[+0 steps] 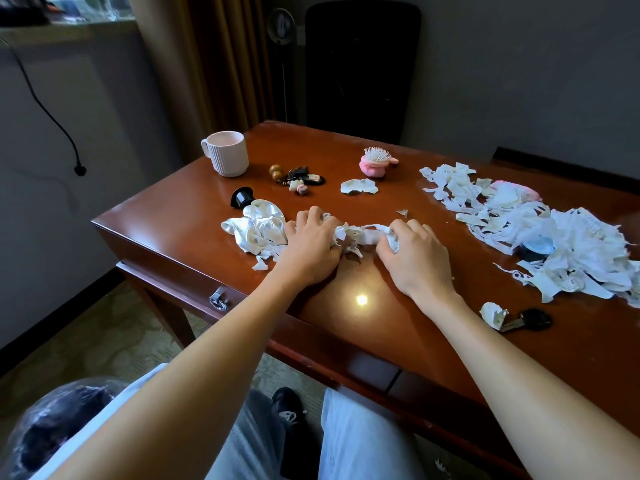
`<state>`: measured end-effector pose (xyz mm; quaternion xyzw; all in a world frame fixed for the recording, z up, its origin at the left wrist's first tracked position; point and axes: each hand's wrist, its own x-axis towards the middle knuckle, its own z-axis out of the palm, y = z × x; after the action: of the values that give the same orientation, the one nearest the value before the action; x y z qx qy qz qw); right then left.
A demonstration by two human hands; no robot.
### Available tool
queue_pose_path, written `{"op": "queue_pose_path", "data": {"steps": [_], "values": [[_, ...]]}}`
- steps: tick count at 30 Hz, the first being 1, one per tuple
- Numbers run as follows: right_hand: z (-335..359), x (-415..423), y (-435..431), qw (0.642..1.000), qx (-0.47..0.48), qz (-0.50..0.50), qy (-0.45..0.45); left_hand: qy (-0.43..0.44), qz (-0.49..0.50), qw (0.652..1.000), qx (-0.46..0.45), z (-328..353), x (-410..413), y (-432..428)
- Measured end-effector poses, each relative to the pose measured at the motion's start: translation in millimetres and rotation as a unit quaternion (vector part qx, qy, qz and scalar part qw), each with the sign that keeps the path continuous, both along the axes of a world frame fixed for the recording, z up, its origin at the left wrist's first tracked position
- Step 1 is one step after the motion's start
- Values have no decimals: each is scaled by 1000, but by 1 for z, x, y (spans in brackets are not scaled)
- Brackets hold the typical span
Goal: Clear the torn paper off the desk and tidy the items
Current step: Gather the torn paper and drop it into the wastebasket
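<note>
Our left grip point(313, 251) and right grip point(414, 254) clutch torn paper point(362, 233) — fingertips hidden.
Right pile point(581, 237) runs off-frame, half-hiding a blue disc point(538, 244).

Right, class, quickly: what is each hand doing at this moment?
Left hand: closed, gripping the paper scraps.
Right hand: closed, gripping the other end of the same scraps.

My left hand point(311, 249) and right hand point(415, 258) grip a torn paper strip point(367, 233) at the middle of the desk point(346, 161). Mug point(228, 154) behind left, hairbrush point(377, 157) behind centre, paper heap point(571, 244) right, key point(535, 319) before it.
</note>
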<state>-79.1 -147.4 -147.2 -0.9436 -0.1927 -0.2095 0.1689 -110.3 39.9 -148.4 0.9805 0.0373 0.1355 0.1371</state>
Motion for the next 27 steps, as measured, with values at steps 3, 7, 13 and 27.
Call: {"op": "queue_pose_path", "data": {"steps": [3, 7, 13, 27], "values": [[0, 0, -2, 999, 32, -4, -10, 2, 0, 1000, -5, 0, 0, 0], [2, 0, -3, 997, 72, -10, -7, -17, -1, 1000, -17, 2, -3, -2], [7, -5, -5, 990, 138, 0, -4, -24, -27, 999, -34, 5, -6, -1], [13, -7, -8, 969, 238, -47, 42, -59, -34, 996, -62, 12, -17, -7]]}}
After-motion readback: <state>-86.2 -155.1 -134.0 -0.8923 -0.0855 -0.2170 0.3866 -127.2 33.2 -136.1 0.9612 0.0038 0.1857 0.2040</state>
